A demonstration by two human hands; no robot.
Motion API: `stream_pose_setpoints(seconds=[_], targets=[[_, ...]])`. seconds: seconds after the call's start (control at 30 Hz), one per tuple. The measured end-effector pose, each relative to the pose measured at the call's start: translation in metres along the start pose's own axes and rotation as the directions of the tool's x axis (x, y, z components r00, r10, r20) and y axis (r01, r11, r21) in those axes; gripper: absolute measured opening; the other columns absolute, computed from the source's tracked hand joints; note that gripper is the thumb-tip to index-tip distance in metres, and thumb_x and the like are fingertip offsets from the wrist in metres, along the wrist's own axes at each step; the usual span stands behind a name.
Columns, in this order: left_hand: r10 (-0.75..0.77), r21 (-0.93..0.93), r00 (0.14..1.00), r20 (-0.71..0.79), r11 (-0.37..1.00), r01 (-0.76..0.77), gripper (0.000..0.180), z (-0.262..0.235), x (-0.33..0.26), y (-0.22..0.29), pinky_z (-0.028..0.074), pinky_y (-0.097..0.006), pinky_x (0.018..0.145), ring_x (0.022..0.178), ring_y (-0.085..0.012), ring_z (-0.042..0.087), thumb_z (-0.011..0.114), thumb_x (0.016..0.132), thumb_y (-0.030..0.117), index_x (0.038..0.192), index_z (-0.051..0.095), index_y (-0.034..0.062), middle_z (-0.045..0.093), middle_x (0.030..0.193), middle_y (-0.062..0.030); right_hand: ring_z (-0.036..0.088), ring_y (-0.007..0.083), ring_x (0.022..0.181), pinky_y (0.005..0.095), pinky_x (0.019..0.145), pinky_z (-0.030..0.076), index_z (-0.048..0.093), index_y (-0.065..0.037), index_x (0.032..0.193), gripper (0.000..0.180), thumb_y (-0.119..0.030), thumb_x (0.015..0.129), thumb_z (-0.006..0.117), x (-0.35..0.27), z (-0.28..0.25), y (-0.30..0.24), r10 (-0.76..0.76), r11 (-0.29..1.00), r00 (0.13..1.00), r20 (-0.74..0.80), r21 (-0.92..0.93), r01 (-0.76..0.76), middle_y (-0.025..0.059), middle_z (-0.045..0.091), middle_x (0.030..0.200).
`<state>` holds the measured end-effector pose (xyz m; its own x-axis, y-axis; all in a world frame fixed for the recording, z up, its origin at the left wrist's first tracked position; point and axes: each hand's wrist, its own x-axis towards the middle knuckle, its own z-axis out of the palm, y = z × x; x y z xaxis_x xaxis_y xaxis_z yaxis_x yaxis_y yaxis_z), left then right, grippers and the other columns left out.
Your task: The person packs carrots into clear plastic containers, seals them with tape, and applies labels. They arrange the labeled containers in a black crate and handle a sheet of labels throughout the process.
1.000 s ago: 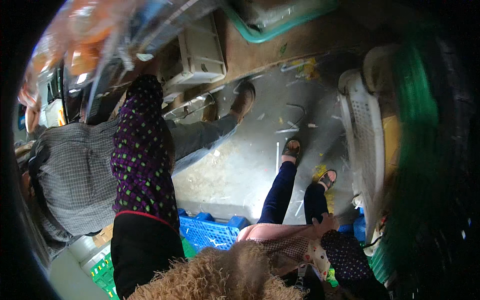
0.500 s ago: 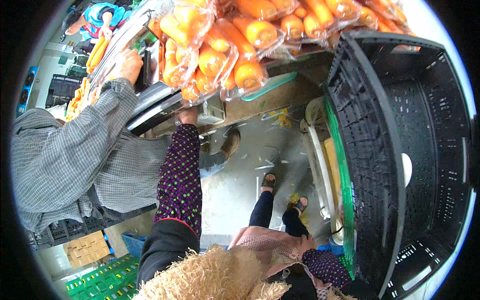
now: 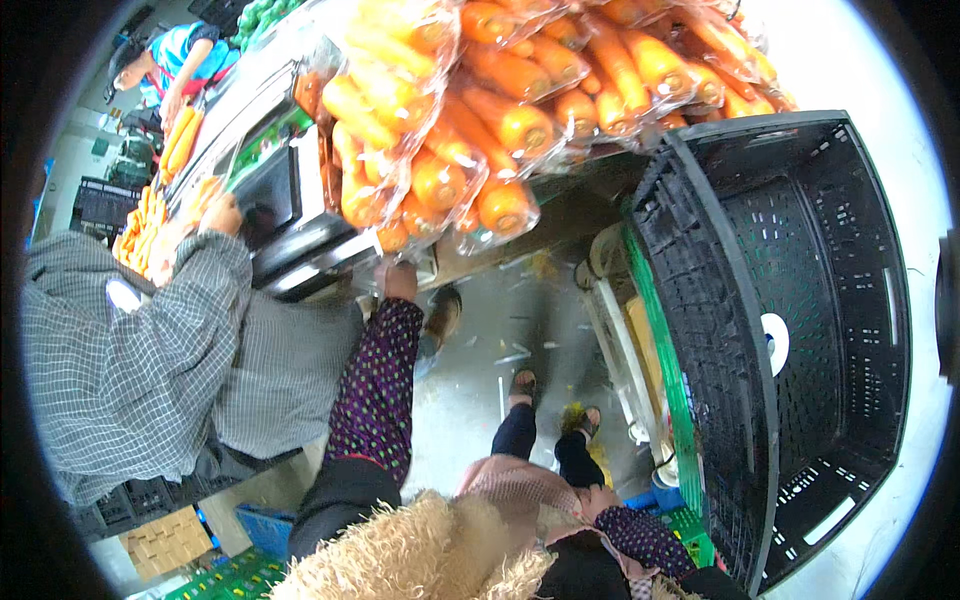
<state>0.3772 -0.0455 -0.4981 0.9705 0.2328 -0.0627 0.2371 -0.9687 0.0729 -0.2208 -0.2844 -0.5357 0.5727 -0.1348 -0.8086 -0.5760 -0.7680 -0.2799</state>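
My left hand [image 3: 398,280] reaches forward to the edge of the table, just below the bagged carrots [image 3: 430,180]. Its fingers are mostly hidden and blurred there, so their grip does not show. Beside it is the dark machine with a black panel [image 3: 272,195]. My right hand [image 3: 598,500] rests on my pink checked apron [image 3: 510,478], near my hip. Its fingers look stretched out, with nothing visible in them.
A co-worker in a grey checked jacket [image 3: 130,350] stands close on my left, a hand near loose carrots [image 3: 145,225]. Another person [image 3: 190,60] holds carrots farther off. At right, a large black crate [image 3: 810,270] stands above a green crate [image 3: 665,340].
The view has shifted, so carrots and crate sit lower. My left hand remains at the table edge and my right on the apron. The co-worker's hand has moved off the machine toward the loose carrots.
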Motion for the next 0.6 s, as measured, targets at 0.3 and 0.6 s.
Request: stream_pose_setpoints(seconds=[0.3, 0.6], targets=[[0.846, 0.09, 0.504, 0.174, 0.496, -0.863, 0.021, -0.005, -0.083, 0.051, 0.052, -0.043, 0.067, 0.08, -0.0304, 0.065, 0.055, 0.082, 0.016, 0.101, 0.059, 0.0078, 0.064, 0.086, -0.0129, 0.062, 0.042, 0.094, 0.0492, 0.083, 0.051, 0.061, -0.002, 0.108, 0.04, -0.034, 0.085, 0.055, 0.038, -0.031, -0.068, -0.069, 0.988, 0.997, 0.021, 0.141, 0.065, 0.0252, 0.062, 0.105], [0.965, -0.157, 0.176, -0.193, 0.147, -0.977, 0.039, -0.156, -0.228, 0.078, 0.047, -0.034, 0.055, 0.066, -0.0199, 0.058, 0.062, 0.074, 0.014, 0.112, 0.058, 0.0086, 0.051, 0.074, -0.0039, 0.056, 0.0338, 0.11, 0.0432, 0.091, 0.046, 0.059, -0.003, 0.118, 0.045, -0.019, 0.078, 0.071, -0.079, -0.307, -0.202, -0.407, 0.798, 0.34, -0.848, -0.149, 0.583, 0.0142, 0.058, 0.12]])
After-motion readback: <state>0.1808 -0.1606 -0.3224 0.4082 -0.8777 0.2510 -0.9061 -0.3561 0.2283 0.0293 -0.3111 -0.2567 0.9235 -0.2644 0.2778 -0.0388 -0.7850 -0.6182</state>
